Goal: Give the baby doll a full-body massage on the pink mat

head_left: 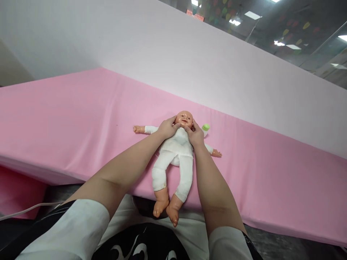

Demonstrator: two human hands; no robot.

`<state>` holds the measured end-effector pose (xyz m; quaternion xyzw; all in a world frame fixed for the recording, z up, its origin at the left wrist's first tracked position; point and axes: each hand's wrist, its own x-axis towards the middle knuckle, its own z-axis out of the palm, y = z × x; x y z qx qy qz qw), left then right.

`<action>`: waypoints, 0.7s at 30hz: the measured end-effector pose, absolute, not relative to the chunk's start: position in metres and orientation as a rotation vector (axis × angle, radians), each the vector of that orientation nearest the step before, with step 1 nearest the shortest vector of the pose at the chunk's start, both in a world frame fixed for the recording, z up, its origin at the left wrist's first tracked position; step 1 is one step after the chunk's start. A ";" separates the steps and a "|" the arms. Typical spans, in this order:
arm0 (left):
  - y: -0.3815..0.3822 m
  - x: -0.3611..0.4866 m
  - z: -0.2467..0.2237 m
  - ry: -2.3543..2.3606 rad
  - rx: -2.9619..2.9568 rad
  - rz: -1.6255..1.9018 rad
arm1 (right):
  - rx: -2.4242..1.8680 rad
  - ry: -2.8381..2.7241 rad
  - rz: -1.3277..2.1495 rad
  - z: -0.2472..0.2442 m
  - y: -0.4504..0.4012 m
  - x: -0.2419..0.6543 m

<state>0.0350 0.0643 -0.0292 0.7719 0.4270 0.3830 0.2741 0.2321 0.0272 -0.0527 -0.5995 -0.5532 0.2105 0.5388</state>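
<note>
A baby doll (177,144) lies on its back on a pink padded surface, its head away from me and its feet over the near edge. It has a white cloth body, with bare plastic head, hands and feet. My left hand (168,128) is closed around the left side of its head and neck. On the other side my right hand (196,134) cups the cheek and neck, with the thumb near the chin. The fingertips of both hands are partly hidden behind the head. Beside my right hand stands a small white container with a green top (206,127).
The pink padded surface (257,173) runs along a white wall (162,54). Above the wall is a window (260,29) with ceiling lights showing. A white cable (32,207) hangs at the lower left.
</note>
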 end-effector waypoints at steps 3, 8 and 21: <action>0.068 0.035 -0.033 1.174 2.038 1.032 | -1.392 -1.317 0.552 -0.052 0.027 0.235; 0.076 0.033 -0.043 1.166 1.982 1.049 | -1.427 -1.348 0.527 -0.048 0.024 0.236; 0.063 0.035 -0.032 1.163 1.931 1.051 | -1.545 -1.351 0.448 -0.042 0.018 0.220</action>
